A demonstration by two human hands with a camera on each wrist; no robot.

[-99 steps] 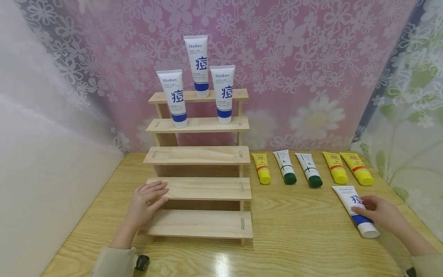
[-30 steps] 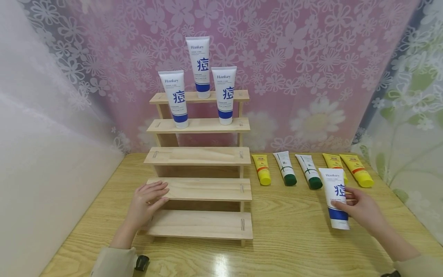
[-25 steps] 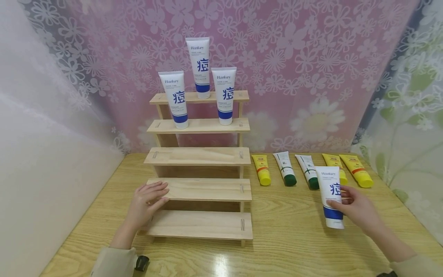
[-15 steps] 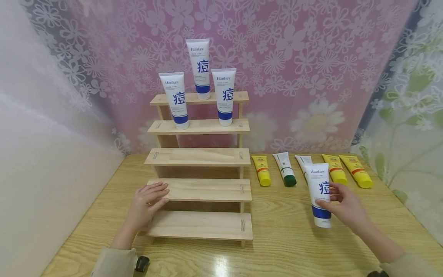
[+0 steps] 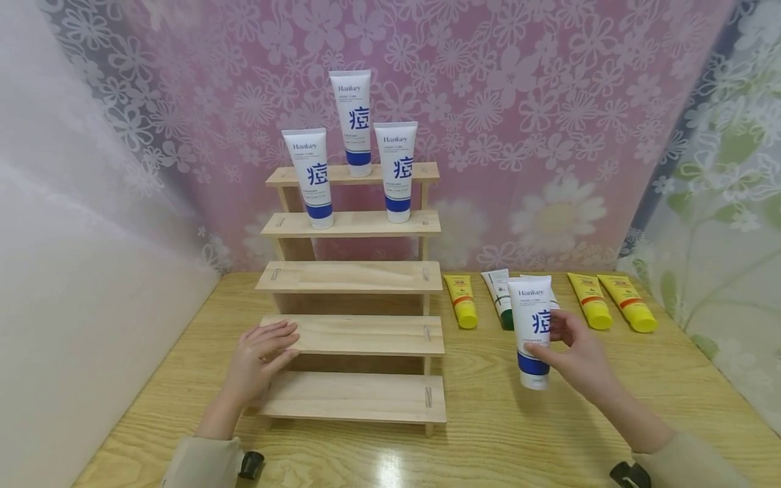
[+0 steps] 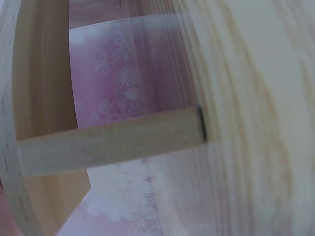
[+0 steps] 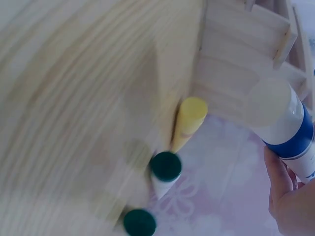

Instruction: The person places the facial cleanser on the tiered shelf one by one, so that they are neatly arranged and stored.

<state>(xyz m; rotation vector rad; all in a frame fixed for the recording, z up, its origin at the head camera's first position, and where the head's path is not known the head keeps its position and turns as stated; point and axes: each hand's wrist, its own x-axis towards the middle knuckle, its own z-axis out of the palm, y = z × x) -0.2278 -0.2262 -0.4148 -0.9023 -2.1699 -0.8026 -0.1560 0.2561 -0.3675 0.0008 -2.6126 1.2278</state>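
Note:
My right hand [image 5: 576, 356] holds a white squeeze tube [image 5: 529, 312] with a blue band, cap down, above the table. The thumb lies across its front and the fingers go behind it. In the right wrist view the same tube [image 7: 288, 120] shows its white cap end, with the hand [image 7: 295, 204] below. My left hand [image 5: 256, 356] rests on the left end of the second-lowest step of a wooden tiered stand [image 5: 354, 335], its fingers extended. Three matching tubes stand on the stand: one on the top step [image 5: 352, 122], two on the step below [image 5: 310, 177].
Yellow tubes [image 5: 462, 301] [image 5: 589, 301] lie on the wooden table [image 5: 482, 434] right of the stand. Between them lie two white tubes with green caps [image 5: 499, 291], one mostly hidden behind the held tube. A flowered pink curtain [image 5: 476, 122] hangs behind.
My right hand has lifted the blue-banded tube off the table at the right, turned it upright and carried it left toward the stand. The left hand stays in place.

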